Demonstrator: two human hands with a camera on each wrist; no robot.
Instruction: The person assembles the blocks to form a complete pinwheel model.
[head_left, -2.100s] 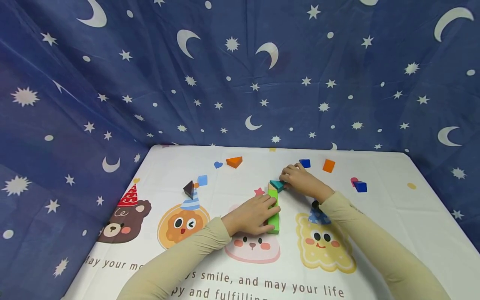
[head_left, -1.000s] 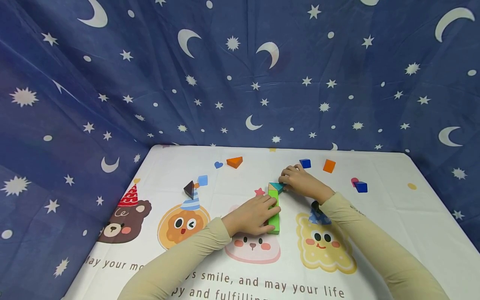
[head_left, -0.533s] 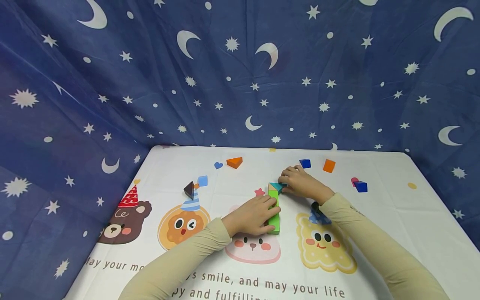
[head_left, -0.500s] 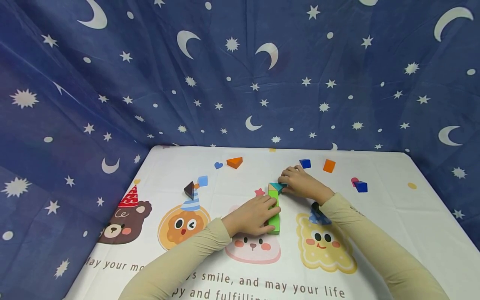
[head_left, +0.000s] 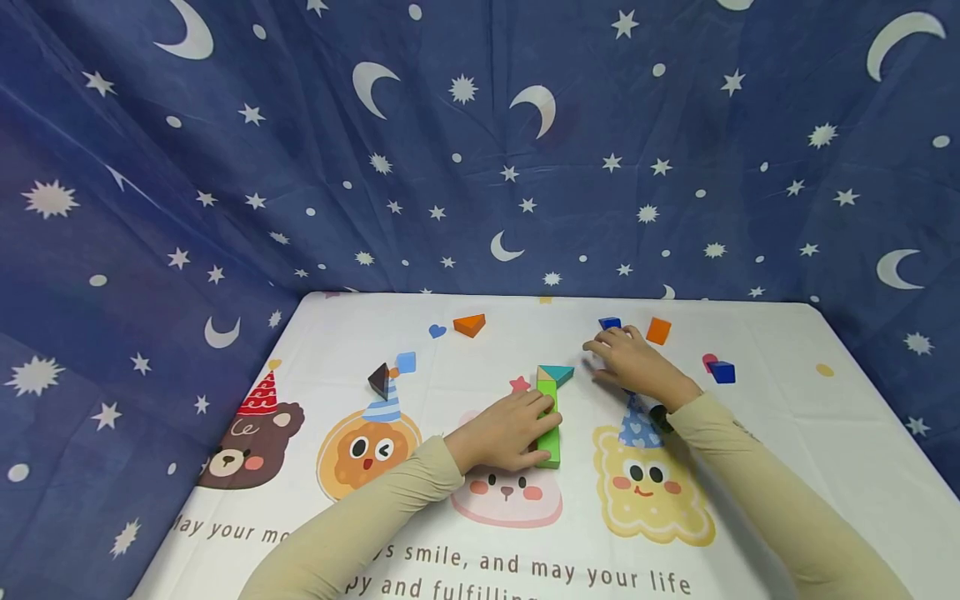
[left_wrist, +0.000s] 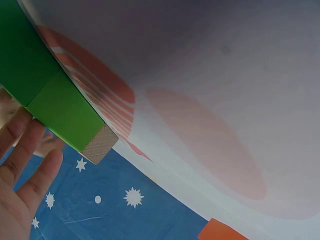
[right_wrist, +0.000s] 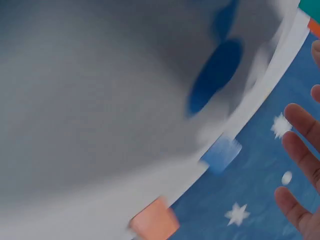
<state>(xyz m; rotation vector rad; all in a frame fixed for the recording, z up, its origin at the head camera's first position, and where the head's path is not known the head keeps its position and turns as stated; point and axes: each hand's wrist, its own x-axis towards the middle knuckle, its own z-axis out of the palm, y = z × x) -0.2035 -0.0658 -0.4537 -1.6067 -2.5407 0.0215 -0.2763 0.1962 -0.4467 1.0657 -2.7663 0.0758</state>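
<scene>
Your relaxed left hand (head_left: 501, 428) rests on green blocks (head_left: 552, 448); a teal triangular prism (head_left: 557, 377) lies left of your spread-fingered right hand (head_left: 637, 363).

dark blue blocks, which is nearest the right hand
The far dark blue block, partly hidden by the right hand in the head view; the other dark blue block lies farther right, uncovered.

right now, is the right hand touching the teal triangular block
No, the head view shows a strip of white tablecloth between the right hand and the teal triangular block.
</scene>
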